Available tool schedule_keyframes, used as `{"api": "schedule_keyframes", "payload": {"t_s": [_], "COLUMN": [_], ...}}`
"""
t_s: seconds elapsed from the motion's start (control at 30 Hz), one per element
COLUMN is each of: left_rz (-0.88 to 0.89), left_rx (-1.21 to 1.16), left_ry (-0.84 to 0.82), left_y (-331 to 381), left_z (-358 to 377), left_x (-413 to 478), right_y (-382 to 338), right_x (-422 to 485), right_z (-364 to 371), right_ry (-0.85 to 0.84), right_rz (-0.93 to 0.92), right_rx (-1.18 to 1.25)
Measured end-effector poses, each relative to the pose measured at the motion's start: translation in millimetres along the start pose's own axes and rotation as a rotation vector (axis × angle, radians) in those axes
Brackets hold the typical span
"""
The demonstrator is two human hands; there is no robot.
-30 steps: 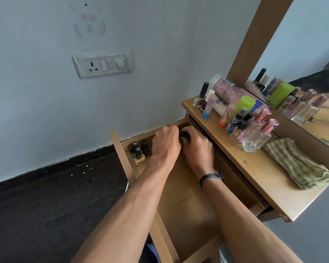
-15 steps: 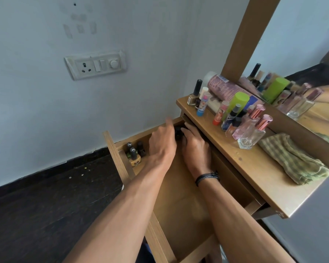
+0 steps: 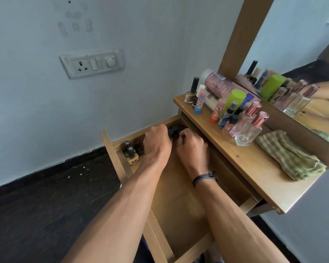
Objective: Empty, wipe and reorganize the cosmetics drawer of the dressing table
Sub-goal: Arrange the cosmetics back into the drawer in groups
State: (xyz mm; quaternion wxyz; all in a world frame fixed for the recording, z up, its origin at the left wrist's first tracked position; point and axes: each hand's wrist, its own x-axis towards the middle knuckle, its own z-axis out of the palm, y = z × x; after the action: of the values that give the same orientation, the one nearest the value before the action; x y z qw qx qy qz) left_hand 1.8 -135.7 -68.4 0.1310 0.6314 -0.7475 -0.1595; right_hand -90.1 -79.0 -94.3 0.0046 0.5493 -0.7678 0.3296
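**Both hands meet over the black-capped bottles at the drawer's far end**

Head view: the pulled-out light wooden drawer (image 3: 179,198) runs away from the person, and most of its floor is bare. The cluster of small black-capped bottles (image 3: 173,130) stands upright at its far end, under the tabletop's edge. The cluster sits directly between the two hands, just beyond the knuckles. The left hand (image 3: 157,144) curls over it from the left and the right hand (image 3: 193,149) from the right, each about equally near. Both sets of fingers are bent and touch the caps, but the fingertips are hidden, so I cannot tell whether either hand actually grips a bottle. Any lift would probably go straight up along the bottles' upright axes.

A second group of nail polish bottles (image 3: 131,151) stands in the drawer's far left corner, beside the left wrist. The wooden dressing tabletop (image 3: 241,164) on the right carries crowded sprays, rose-capped glass perfume bottles (image 3: 250,128) and a folded green checked cloth (image 3: 289,156), below a mirror (image 3: 302,50). A white switch plate (image 3: 92,63) is set in the pale wall, and the floor (image 3: 36,205) is dark.
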Motion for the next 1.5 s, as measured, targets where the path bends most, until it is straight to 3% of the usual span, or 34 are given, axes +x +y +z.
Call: {"api": "schedule_keyframes", "payload": {"t_s": [0.73,1.17,1.5], "left_rz": [-0.040,0.064,0.017], "left_rx": [-0.103,0.024,-0.009], "left_ry": [-0.082,-0.050,-0.088], "left_y": [4.5,3.7,1.6], "left_z": [5.5,9.6,4.0], "left_x": [2.8,-2.6,2.1], "right_y": [-5.6,-9.4,-11.2], "right_x": [-0.5,-3.7,-2.6], "right_z": [-8.0,-5.9,-8.2], "right_ry": [-0.094,-0.128,-0.156], "right_rz": [0.190,0.173,0.188], "right_rx": [-0.036,-0.005,-0.065]}}
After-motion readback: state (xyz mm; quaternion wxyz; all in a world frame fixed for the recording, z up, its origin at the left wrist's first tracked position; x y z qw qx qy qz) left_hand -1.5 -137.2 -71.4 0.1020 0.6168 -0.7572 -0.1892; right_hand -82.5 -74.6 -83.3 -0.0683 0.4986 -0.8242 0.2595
